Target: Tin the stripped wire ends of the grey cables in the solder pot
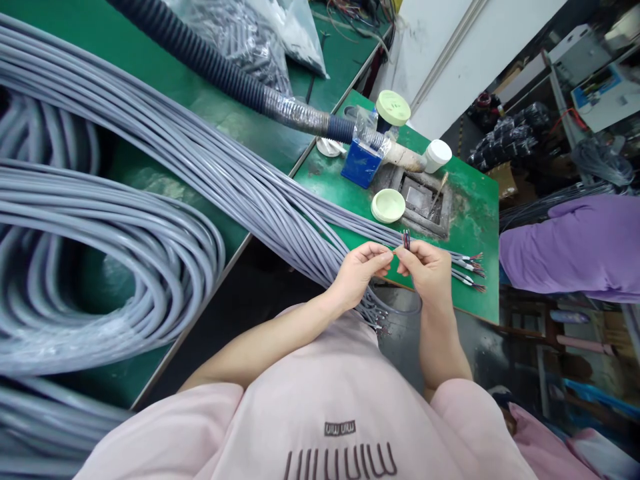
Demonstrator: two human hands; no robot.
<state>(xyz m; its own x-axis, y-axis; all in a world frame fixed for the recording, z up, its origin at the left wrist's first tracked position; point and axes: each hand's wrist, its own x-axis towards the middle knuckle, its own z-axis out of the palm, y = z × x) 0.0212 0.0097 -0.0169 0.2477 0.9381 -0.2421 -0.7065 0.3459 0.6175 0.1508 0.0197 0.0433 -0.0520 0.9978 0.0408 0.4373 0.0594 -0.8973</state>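
Observation:
In front of my chest, my left hand (361,270) and my right hand (425,267) nearly meet, each with thumb and forefinger pinched. Dark and coloured wire ends (406,239) fan up out of my right hand, from a grey cable that loops below it. Between my fingertips, a thin wire spans the small gap; its detail is too fine to make out. A thick bundle of grey cables (235,180) runs from the upper left to beneath my hands. More stripped cable ends (473,267) lie on the green bench to the right of my right hand.
Beyond my hands stand a soldering pot (419,199), a pale green bowl (389,205), a blue box (361,163) and a white jar (438,155). A black extraction hose (215,67) crosses above. Coiled grey cable (170,220) fills the left. A person in purple (570,247) is at right.

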